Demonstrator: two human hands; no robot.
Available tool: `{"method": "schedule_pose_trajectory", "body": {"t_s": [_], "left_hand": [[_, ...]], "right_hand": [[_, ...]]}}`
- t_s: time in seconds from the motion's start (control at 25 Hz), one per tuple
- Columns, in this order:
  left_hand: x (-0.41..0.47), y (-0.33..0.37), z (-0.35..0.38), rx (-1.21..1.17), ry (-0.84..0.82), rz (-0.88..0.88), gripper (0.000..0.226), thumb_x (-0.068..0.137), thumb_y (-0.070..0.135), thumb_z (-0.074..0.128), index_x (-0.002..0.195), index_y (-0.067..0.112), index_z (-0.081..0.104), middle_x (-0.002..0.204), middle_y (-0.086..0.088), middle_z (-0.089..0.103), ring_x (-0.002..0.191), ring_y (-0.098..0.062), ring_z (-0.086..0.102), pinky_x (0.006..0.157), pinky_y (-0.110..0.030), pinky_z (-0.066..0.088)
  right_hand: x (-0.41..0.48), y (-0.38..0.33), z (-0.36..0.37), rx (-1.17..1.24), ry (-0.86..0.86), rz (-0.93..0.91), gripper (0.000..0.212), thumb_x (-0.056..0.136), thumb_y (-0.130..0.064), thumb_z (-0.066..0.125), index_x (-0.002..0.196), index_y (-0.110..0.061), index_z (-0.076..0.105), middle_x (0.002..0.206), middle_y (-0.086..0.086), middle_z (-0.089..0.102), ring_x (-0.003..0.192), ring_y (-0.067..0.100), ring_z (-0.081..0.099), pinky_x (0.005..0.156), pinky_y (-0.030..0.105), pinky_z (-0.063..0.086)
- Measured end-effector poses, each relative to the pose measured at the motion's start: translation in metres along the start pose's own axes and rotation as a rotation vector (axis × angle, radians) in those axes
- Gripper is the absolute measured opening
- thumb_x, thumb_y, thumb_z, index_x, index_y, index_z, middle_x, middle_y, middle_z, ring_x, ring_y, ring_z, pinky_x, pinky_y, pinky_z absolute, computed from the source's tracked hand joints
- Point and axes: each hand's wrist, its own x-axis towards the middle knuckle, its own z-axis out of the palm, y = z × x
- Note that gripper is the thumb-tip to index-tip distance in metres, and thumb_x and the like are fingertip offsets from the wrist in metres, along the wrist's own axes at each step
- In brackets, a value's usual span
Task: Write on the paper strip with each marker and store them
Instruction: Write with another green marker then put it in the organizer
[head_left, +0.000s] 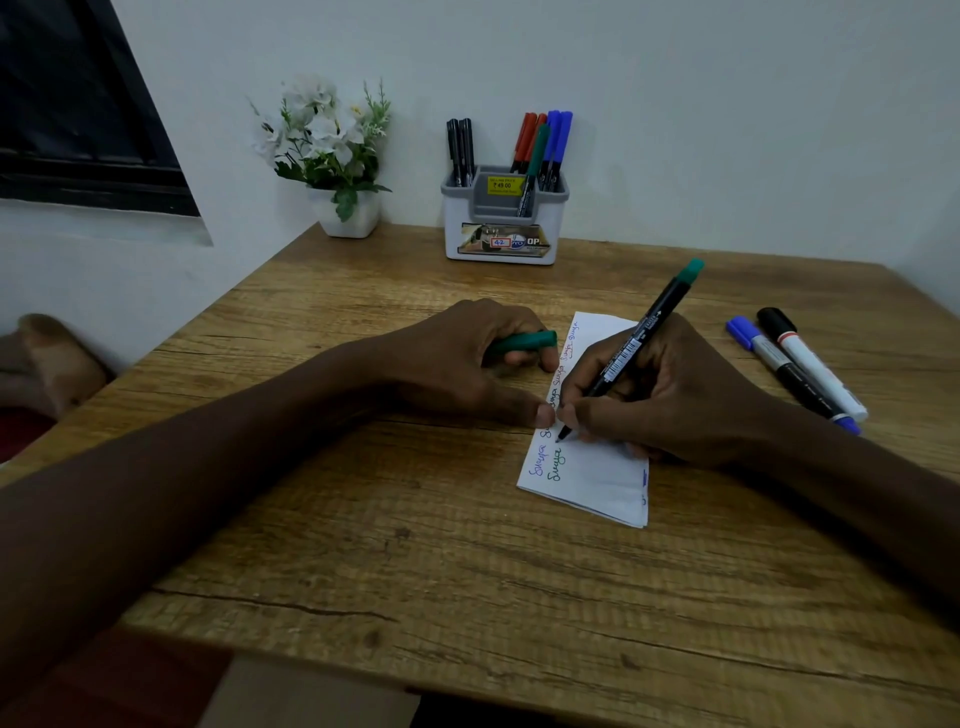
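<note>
A white paper strip (597, 478) lies on the wooden table (415, 545), with coloured handwriting along its left edge. My right hand (670, 400) grips a green marker (639, 343), black-bodied with a green end, and its tip touches the strip. My left hand (467, 358) holds the green cap (524, 341) in curled fingers, and its thumb presses the strip's left edge. At the back, a white and grey holder (501, 228) stands with black, red, green and blue markers upright in it.
Two capped markers lie on the table at the right: a blue one (779, 364) and a white one with a black cap (810, 364). A white pot of artificial flowers (332, 150) stands at the back left, beside the wall.
</note>
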Motion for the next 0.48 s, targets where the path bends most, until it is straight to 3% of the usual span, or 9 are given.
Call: {"method": "schedule_pose_trajectory", "body": {"t_s": [0.24, 0.48], "left_hand": [[-0.0015, 0.0033, -0.0013, 0.002, -0.001, 0.01, 0.05, 0.075, 0.041, 0.082, 0.114, 0.015, 0.067, 0.076, 0.019, 0.05, 0.07, 0.001, 0.049, 0.067, -0.015, 0.034], [-0.0016, 0.0019, -0.0004, 0.014, 0.002, -0.008, 0.054, 0.075, 0.043, 0.083, 0.118, 0.016, 0.065, 0.08, 0.018, 0.047, 0.073, 0.001, 0.046, 0.073, -0.018, 0.033]], "right_hand": [[-0.0007, -0.0005, -0.0019, 0.029, -0.004, 0.028, 0.003, 0.083, -0.005, 0.074, 0.08, -0.007, 0.075, 0.066, 0.013, 0.073, 0.038, 0.014, 0.059, 0.038, 0.019, 0.046], [-0.0004, 0.0, -0.0012, 0.027, 0.022, 0.041, 0.006, 0.085, -0.004, 0.072, 0.08, -0.007, 0.075, 0.062, 0.011, 0.072, 0.036, 0.016, 0.06, 0.037, 0.02, 0.046]]}}
